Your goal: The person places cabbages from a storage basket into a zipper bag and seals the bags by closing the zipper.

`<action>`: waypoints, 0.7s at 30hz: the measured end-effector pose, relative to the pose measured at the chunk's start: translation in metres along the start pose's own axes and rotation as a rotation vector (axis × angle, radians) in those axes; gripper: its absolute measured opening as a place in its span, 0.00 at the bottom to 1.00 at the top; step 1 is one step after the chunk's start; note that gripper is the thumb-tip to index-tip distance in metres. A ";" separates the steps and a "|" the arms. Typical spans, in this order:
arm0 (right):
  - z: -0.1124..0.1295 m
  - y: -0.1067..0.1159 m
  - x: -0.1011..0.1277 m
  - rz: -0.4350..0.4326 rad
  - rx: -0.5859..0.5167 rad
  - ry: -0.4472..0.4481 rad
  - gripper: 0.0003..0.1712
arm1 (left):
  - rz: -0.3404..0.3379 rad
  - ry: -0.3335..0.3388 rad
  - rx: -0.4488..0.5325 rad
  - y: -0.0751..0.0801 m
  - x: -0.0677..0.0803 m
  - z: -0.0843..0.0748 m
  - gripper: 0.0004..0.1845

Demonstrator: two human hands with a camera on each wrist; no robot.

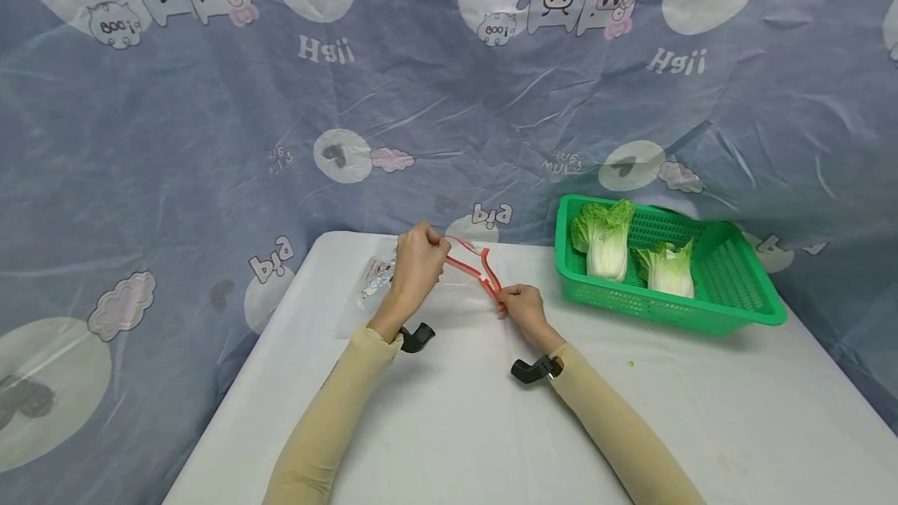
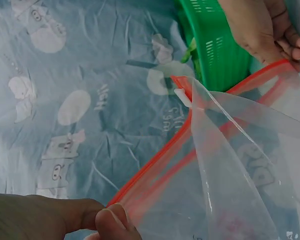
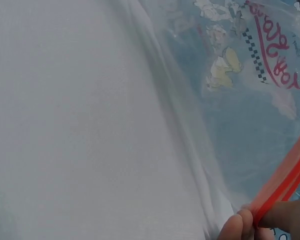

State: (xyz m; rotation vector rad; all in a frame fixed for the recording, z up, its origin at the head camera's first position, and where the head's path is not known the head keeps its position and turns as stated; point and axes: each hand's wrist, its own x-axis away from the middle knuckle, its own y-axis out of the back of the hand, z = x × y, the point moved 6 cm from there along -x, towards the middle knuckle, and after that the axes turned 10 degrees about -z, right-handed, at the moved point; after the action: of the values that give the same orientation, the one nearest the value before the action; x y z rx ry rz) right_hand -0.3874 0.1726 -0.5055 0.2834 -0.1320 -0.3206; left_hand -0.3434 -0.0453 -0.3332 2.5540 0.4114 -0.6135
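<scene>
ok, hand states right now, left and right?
Left hand: pinching the zip bag at its red strip.
Right hand: pinching the same strip's other end.

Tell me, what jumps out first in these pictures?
Two hands at the middle of the white table pull on a clear zip bag: the left hand and right hand each pinch its red strip. To the right sits a green basket with two cabbages.
</scene>
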 end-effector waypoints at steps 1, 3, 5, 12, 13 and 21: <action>0.000 0.000 0.000 0.006 0.007 0.004 0.11 | -0.009 0.004 -0.001 0.001 0.000 -0.001 0.05; 0.000 0.001 -0.001 0.015 0.019 0.010 0.10 | -0.014 0.006 -0.002 0.001 0.001 -0.003 0.05; 0.001 0.002 -0.002 0.023 0.028 0.024 0.10 | 0.004 0.017 0.008 -0.001 0.003 -0.005 0.04; 0.013 0.010 0.001 0.041 0.108 0.106 0.11 | 0.182 0.107 0.051 -0.022 0.011 0.003 0.04; 0.017 0.012 0.002 0.040 0.137 0.130 0.12 | 0.207 0.129 0.062 -0.026 0.012 0.005 0.04; 0.079 0.052 0.019 0.154 0.432 0.225 0.22 | 0.340 0.221 0.118 -0.049 0.018 0.021 0.06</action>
State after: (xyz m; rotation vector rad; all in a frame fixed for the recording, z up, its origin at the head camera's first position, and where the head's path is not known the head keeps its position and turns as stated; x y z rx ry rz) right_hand -0.3682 0.1933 -0.4137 0.7307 0.0012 -0.1018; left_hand -0.3545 -0.0123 -0.3770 2.7277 0.0068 -0.2383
